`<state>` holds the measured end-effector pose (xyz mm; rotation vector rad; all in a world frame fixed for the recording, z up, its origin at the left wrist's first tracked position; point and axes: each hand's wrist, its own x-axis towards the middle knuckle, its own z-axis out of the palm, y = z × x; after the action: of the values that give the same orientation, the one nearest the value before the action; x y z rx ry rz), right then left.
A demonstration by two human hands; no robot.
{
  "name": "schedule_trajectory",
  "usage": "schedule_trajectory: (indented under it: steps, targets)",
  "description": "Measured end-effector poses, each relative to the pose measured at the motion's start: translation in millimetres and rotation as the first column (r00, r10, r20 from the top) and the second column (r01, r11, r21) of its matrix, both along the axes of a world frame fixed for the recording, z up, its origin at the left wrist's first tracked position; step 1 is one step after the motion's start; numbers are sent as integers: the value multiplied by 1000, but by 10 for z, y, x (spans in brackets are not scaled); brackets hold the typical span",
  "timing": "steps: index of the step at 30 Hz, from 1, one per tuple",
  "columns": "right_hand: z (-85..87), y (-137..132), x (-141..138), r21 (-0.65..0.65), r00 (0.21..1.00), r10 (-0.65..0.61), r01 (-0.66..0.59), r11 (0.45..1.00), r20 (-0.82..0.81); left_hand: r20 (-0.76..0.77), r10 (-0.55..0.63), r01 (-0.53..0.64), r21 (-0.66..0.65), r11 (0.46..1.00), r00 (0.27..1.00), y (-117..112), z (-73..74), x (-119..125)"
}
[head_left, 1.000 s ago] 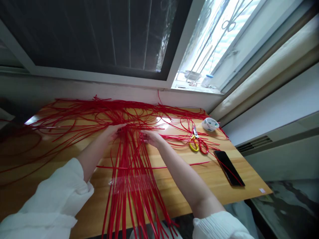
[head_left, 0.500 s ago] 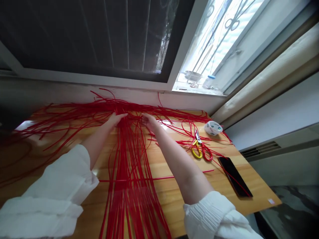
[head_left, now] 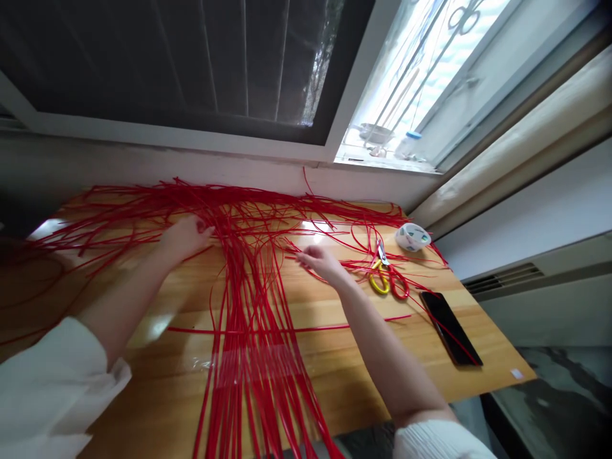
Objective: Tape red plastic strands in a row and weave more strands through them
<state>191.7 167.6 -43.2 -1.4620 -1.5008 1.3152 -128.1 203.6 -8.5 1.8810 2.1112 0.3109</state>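
A bundle of long red strands point(head_left: 234, 287) runs down the middle of the table toward me. At its far end it meets a tangled heap of red strands point(head_left: 258, 194) lying crosswise. My left hand point(head_left: 184, 237) is at the left of that junction, fingers partly curled but apart, with no strand plainly held. To the right of the bundle, my right hand point(head_left: 321, 262) has thumb and fingertips pinched together at a thin red strand. Clear tape point(head_left: 258, 364) lies across the near part of the bundle. One red strand point(head_left: 315, 329) crosses it sideways.
Scissors point(head_left: 385, 271) with one yellow and one red handle lie on the right, near a roll of tape point(head_left: 412, 236). A black phone point(head_left: 452, 331) rests by the right edge of the wooden table point(head_left: 335, 389). A wall and window stand behind.
Both hands have parted from the far end of the bundle, left hand leftward, right hand rightward and nearer. The far strands lie looser and more spread. The view has shifted slightly.
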Motion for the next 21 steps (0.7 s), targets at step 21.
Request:
schedule_trajectory:
  steps: [21]
  targets:
    - [-587, -996, -411, 451, 647, -192, -260, 854, 738, -222, -532, 571, 188, 799, 817, -1686, -1012, 1227]
